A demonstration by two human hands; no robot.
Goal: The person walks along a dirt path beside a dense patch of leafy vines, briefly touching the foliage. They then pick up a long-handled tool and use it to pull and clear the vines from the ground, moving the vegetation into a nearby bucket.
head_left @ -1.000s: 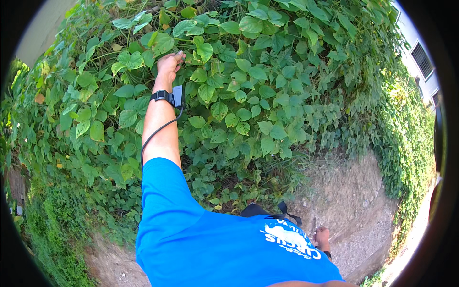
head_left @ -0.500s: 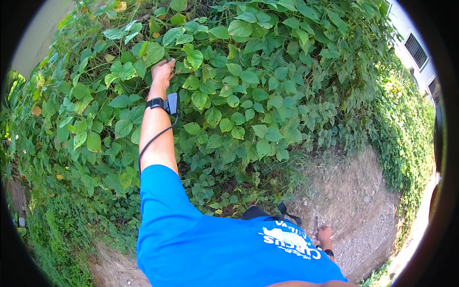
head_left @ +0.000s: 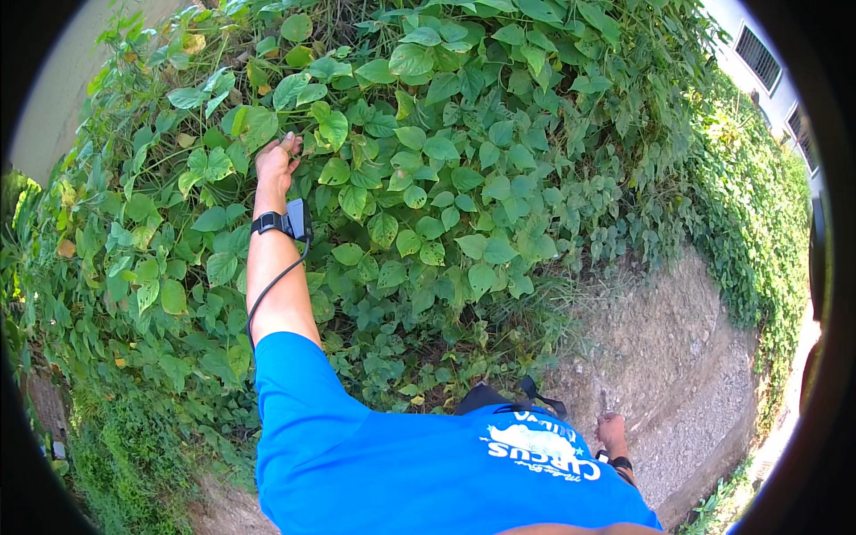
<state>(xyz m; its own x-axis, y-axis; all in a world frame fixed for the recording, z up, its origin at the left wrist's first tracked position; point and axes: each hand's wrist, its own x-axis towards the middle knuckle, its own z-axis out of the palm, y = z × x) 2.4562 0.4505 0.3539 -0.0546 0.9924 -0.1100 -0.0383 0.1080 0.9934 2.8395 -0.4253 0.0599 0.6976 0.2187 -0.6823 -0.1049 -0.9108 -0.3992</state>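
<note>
My left arm stretches out into a bank of green, broad-leaved climbing vines [head_left: 428,169]. The left hand [head_left: 278,160] is closed, thumb and fingers drawn together beside a large yellow-green leaf [head_left: 256,127]. Whatever lies between the fingers, perhaps a stem, is too small to make out. On that wrist sits a black strap with a grey box [head_left: 296,218], and a black cable runs from it along the forearm. Down by my right side, the right hand [head_left: 612,432] has curled fingers, and their inner side is hidden. A black band [head_left: 621,463] circles its wrist.
Bare, gravelly earth [head_left: 660,357] slopes at the lower right. Beyond it, more vines cover the bank beside a white building with barred windows [head_left: 758,58]. A pale wall [head_left: 67,98] stands at the far left. A black bag [head_left: 481,399] shows at my waist.
The whole view has shifted slightly, so plants and left hand appear lower and further left. The left hand stays beside the same leaf, and the right hand remains at my side.
</note>
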